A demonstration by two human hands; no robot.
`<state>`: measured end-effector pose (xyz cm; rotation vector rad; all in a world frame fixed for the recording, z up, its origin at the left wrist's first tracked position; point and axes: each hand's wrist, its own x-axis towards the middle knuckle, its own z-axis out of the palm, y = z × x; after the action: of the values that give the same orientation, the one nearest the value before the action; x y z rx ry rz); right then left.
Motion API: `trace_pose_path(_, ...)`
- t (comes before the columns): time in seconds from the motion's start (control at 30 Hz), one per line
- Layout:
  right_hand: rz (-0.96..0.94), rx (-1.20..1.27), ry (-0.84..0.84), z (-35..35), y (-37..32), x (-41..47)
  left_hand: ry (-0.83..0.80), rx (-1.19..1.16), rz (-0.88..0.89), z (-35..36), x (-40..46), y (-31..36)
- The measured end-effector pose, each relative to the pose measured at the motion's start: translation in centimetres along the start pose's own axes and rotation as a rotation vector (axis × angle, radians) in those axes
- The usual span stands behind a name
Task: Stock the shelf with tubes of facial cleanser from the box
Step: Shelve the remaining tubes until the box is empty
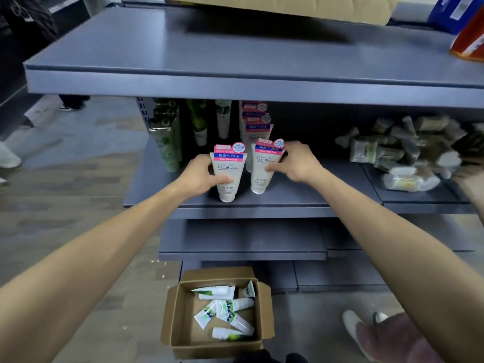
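Crowding the back of the middle shelf (301, 197) are green bottles (166, 137) at the left, a few green-and-white tubes (222, 121) and a row of pink-labelled tubes (255, 121); a heap of wrapped packs (403, 150) lies to the right. The upper shelf (235, 72) overhangs all this. On the floor below sits an open cardboard box (183, 318) holding loose green-and-white cleanser tubes (230, 307). Two white facial cleanser tubes stand cap-down near the shelf's front edge, just apart. The left hand (199, 176) grips the left tube (227, 174), thumb across its front. The right hand (296, 161) pinches the right tube (263, 166), thumb in front, fingers at its side. Both forearms reach forward, bare, converging on the tubes.
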<state>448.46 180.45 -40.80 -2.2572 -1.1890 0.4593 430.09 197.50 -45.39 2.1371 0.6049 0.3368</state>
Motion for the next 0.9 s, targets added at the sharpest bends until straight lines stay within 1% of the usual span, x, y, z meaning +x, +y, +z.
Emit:
trace_pose_path(0.27, -0.023, -0.022, -0.054, -0.2, 0.1, 2.6, 0.057, -0.026, -0.072, 1.8, 1.2, 0.0)
trace_pose_path(0.6, -0.102, -0.057, -0.088, -0.7, 0.6, 4.6, 0.068, -0.04, -0.071, 3.4, 2.2, 1.3)
trace_pose_path(0.77, -0.134, -0.073, -0.075, -0.5, 0.8, 4.6, 0.072, -0.029, -0.062, 4.4, 2.5, 2.2)
trace_pose_path(0.9, -0.136, -0.164, -0.059, -0.4, 1.0, 4.7, 0.038, -0.053, -0.06, 5.8, 2.5, 3.1)
